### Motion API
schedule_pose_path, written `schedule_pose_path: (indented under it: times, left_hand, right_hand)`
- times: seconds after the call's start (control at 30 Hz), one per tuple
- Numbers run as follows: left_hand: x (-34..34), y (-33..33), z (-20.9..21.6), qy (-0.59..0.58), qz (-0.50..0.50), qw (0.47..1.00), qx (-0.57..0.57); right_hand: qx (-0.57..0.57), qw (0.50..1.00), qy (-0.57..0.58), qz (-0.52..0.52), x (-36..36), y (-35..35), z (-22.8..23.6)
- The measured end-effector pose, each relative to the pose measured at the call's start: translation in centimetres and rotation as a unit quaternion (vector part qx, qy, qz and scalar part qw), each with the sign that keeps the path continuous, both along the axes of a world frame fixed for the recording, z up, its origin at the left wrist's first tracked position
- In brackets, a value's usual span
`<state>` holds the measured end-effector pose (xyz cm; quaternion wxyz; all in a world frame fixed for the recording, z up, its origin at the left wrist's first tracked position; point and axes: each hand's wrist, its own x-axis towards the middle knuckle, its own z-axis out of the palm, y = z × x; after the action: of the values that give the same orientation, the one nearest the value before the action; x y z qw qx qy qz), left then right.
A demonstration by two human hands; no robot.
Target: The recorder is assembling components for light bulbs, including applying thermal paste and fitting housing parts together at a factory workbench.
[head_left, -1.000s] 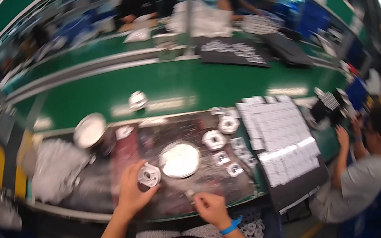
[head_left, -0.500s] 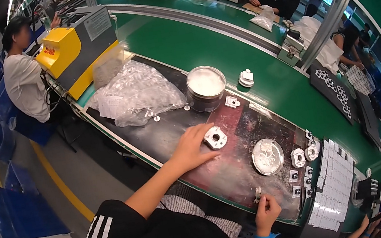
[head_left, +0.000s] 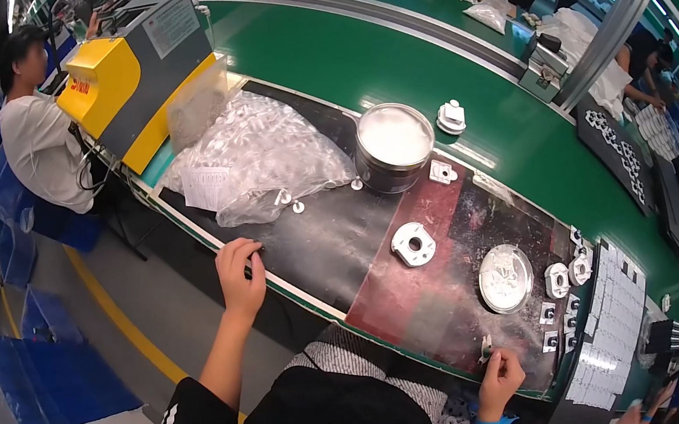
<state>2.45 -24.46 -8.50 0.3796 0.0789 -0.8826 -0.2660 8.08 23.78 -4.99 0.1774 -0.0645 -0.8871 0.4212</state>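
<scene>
My left hand [head_left: 241, 276] is at the table's near left edge, fingers curled; a tiny dark spot shows at the fingertips, too small to name. Near the front edge at the right, my right hand [head_left: 501, 380] is closed in a pinch on a small pale part [head_left: 486, 347]. A white round plastic housing [head_left: 413, 245] with a dark centre hole lies on the reddish mat, apart from both hands. To its right stands a round clear dish [head_left: 505, 278] of small white pieces. Two similar white housings [head_left: 557, 280] [head_left: 580, 270] sit beyond the dish.
A large clear bag [head_left: 268, 152] of white parts lies at the back left, beside a tub [head_left: 394, 146] with white contents. Small square parts [head_left: 548, 313] stand by a sheet-covered board [head_left: 610, 320] at the right. A yellow-grey machine [head_left: 141, 79] and a seated person [head_left: 42, 139] are at the left.
My left hand has let go of the white housing and moved left to the table edge. The housing stays on the mat. My right hand keeps its pinch. The view has shifted slightly.
</scene>
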Motion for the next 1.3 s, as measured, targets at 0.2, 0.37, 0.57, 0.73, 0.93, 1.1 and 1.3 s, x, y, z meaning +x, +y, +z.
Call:
schedule_pose_path:
  times: [0.2, 0.37, 0.57, 0.73, 0.93, 1.1, 1.3]
  left_hand:
    - [0.7, 0.9, -1.2, 0.006, -0.007, 1.000, -0.003]
    - [-1.2, 2.4, 3.1, -0.077, -0.100, 0.991, 0.050]
    - [-4.6, 2.7, 3.9, -0.123, -0.140, 0.982, -0.039]
    - [-6.8, 6.8, 1.7, -0.181, -0.192, 0.960, -0.097]
    - [-7.0, 7.2, 1.8, -0.167, -0.195, 0.961, -0.099]
    - [-6.5, 6.5, 1.8, -0.157, -0.177, 0.963, -0.125]
    - [-6.5, 8.7, 3.5, -0.114, -0.194, 0.970, -0.089]
  right_hand:
    - [0.008, 1.000, 0.017, 0.001, 0.2, 0.2, -0.1]
    - [0.021, 1.000, 0.012, -0.004, 0.5, -0.1, 0.8]
    - [-0.023, 0.999, 0.032, 0.021, -0.3, -0.5, 0.6]
    - [-0.064, 0.997, 0.033, 0.017, 0.6, 0.3, 0.3]
    - [-0.077, 0.995, 0.055, 0.011, 0.6, 0.6, 0.7]
    - [-0.103, 0.994, 0.014, 0.028, -0.7, 0.4, 0.7]
    - [-0.144, 0.990, -0.011, 0.004, -0.3, 0.5, 1.1]
